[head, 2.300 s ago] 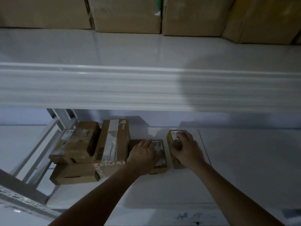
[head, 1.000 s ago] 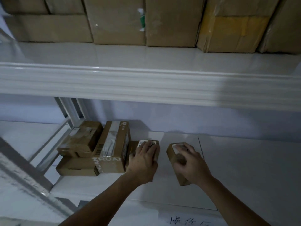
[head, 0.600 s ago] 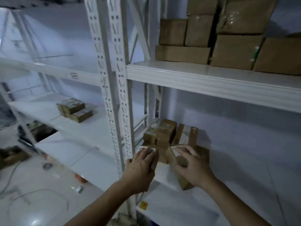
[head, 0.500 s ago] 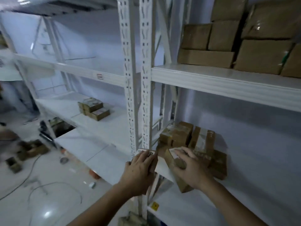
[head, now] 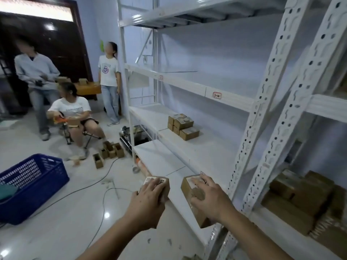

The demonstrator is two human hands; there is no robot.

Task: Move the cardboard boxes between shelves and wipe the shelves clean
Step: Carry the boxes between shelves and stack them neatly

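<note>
1. Cardboard in both hands: the left hand [head: 145, 205] grips a small labelled box [head: 157, 183] from above, fingers curled over its top; the right hand [head: 210, 198] wraps a longer box [head: 195, 205] the same way, thumb side hidden. Both boxes are carried in the air, just in front of the low white shelf [head: 165, 158] of the left bay.

2. More of the task's boxes sit elsewhere: a small stack [head: 183, 125] further back on the middle shelf of that bay, and a pile of boxes [head: 300, 196] on the low shelf of the right bay, beyond the perforated uprights [head: 262, 113].

3. Likely risks, as I judge them:
   - Each box is held by one hand only, from the top. A loose grip could let one slip, especially the longer box, which hangs tilted below the right hand.
   - The right forearm passes near the upright; swinging the box sideways could knock it against the metal.
   - No cloth is in view, so wiping cannot begin until the boxes are set down.

4. Around the person: a cable [head: 101, 207] trails across the tiled floor just ahead of the feet, a trip hazard. A blue crate [head: 33, 186] stands at left, small open boxes [head: 109, 152] litter the floor, and three people [head: 73, 111] occupy the space by the dark door.
</note>
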